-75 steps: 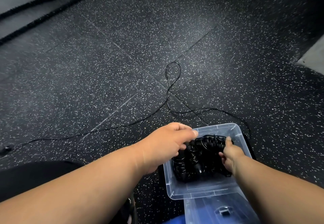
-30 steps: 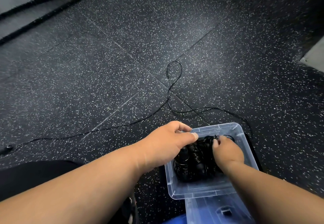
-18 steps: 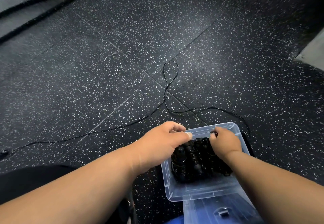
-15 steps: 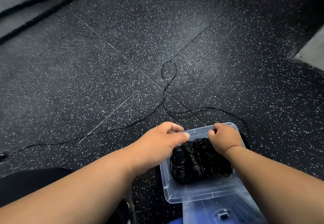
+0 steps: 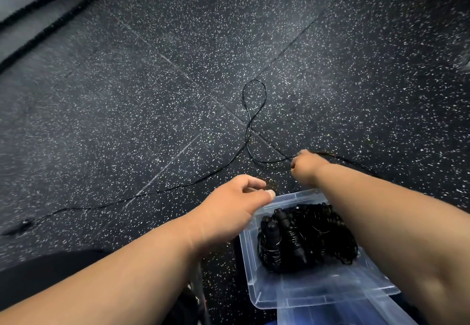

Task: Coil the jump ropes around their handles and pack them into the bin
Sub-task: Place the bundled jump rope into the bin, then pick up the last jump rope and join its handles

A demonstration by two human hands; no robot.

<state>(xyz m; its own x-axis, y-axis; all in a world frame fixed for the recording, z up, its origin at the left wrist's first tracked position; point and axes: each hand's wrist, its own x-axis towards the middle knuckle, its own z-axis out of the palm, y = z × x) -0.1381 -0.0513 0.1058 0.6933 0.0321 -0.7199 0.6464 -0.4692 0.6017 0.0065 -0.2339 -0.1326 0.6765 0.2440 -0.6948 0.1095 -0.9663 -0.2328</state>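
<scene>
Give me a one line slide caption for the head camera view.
Right hand reaches the loose jump rope on the floor beyond the clear bin of coiled ropes.

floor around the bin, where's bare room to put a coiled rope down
Bare floor lies left of the rope's loop and beyond its long strand; also right of the right hand. The bin is crowded with coiled ropes, with only a strip free at its near end.

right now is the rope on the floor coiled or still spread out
Spread out. The loose jump rope trails uncoiled across the floor, with one loop, while the right hand reaches it beyond the bin.
</scene>
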